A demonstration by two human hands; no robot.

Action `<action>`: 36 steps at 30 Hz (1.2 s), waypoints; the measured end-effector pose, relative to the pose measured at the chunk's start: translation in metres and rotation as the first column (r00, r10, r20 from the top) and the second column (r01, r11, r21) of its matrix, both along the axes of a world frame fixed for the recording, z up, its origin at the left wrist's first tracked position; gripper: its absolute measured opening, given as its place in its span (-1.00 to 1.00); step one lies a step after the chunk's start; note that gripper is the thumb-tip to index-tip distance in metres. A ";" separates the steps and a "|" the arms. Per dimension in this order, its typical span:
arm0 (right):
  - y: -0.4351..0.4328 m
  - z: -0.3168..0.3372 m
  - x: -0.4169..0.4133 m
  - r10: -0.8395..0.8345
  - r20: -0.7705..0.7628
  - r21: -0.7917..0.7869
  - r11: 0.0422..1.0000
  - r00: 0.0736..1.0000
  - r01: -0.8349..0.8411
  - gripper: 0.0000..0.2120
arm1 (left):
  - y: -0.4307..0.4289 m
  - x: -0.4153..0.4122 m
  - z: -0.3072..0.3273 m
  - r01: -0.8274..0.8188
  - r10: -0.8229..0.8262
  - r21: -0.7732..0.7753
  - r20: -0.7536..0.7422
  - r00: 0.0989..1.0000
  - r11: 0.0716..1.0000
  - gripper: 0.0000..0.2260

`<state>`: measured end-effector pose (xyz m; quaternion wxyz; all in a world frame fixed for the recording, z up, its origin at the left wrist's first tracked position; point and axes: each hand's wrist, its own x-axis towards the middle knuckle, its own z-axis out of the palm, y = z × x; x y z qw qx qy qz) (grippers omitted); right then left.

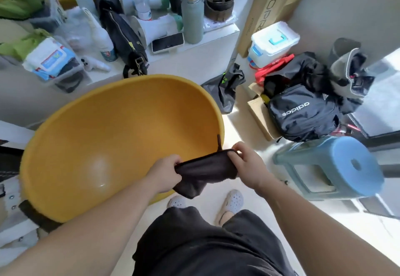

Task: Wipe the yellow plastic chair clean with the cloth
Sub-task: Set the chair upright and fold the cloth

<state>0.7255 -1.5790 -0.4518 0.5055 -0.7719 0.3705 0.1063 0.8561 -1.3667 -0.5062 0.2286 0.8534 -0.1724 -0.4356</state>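
The person's left hand (166, 170) and right hand (247, 163) each pinch one end of the dark brown fabric cloth (205, 167), fingers curled round it, so it hangs stretched between them just above the near right rim of the rounded yellow plastic chair (108, 133). It does not seem to touch the seat yet.

A loose fold droops under the left hand; wiped like this, the bunched cloth would probably meet the shell unevenly and leave streaks. A hard push on the rim might shift or tip the chair. The blue plastic stool (337, 167) stands near the right arm, where a wide sweep could knock it.

The chair stands on the pale floor between the cluttered white table (194, 59) and the person's legs. Its shell is a deep bowl shape, smooth and orange-yellow, with a soft sheen and a small bright glint low in the hollow.
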 end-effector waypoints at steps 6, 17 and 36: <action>-0.063 0.014 -0.075 -0.317 -0.019 0.096 0.943 0.948 0.318 -0.78 | -0.071 -0.027 0.025 -0.183 0.152 -0.123 -0.226 0.962 0.975 -0.88; -0.210 0.014 -0.277 -0.181 -0.187 0.099 0.974 0.966 0.202 -0.16 | -0.267 -0.163 0.041 -0.050 0.000 -0.182 -0.264 0.964 0.982 -0.86; -0.388 -0.005 -0.421 -0.787 0.092 0.108 0.617 0.610 0.780 -0.86 | -0.495 -0.277 0.064 0.528 -0.535 -0.093 -0.092 0.840 0.844 -0.70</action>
